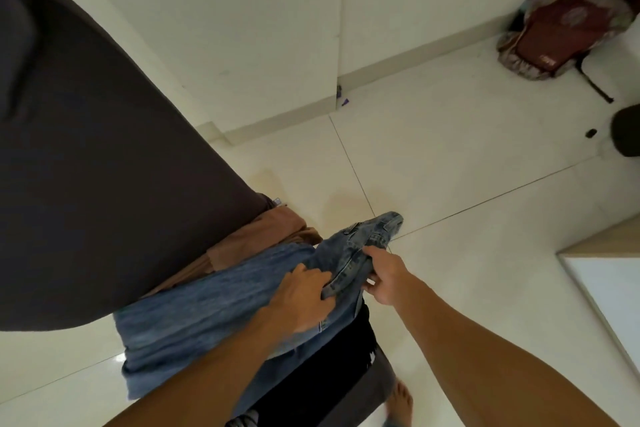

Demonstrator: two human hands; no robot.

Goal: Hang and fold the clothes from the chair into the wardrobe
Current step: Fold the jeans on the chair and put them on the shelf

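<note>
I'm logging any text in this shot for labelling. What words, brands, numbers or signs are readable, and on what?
Nothing here can be read.
Backpack: a small pale patch low on its front, too blurred to read.
Jeans: no legible tag or label shows.
Black garment: a small white mark at its edge, too small to read.

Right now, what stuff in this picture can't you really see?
- Chair, head view: the left edge cuts it off, and clothes cover its seat.
- Brown garment: mostly buried under the jeans.
- Black garment: its kind is unclear, jeans and forearms hide it.
- Left hand and right hand: the grip fingertips vanish in denim folds.
- Backpack: blurred, label unreadable.
- Wardrobe: cannot be picked out.
</note>
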